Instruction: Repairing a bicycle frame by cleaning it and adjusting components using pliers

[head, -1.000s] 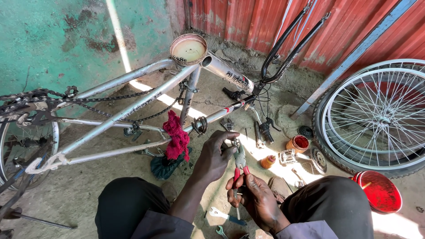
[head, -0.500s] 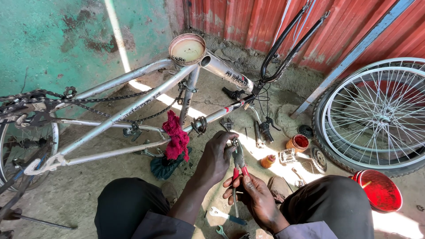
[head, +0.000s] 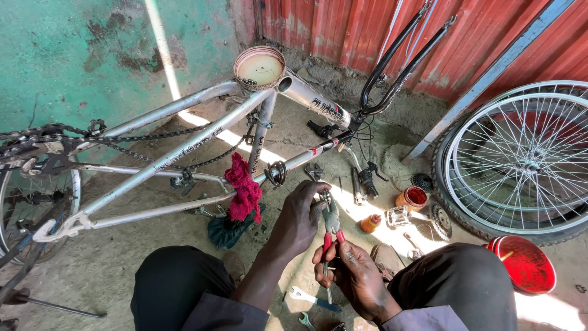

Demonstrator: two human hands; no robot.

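My left hand curls round the jaws of red-handled pliers and a small metal part there. Just below, my right hand grips the pliers' red handles and a thin metal rod that runs down from them. Both hands hover between my knees, close to a silver bicycle frame lying upside down. A red rag hangs from the frame's lower tube, left of my left hand.
A shallow tin dish sits on the frame's bottom bracket. A spoked wheel leans at the right, a red bowl below it. Small pots, pedals, a sprocket and wrenches litter the ground. Chain drapes along the frame.
The hands have shifted only slightly; the pliers stay gripped between them. The bicycle frame and the ground items have not moved.
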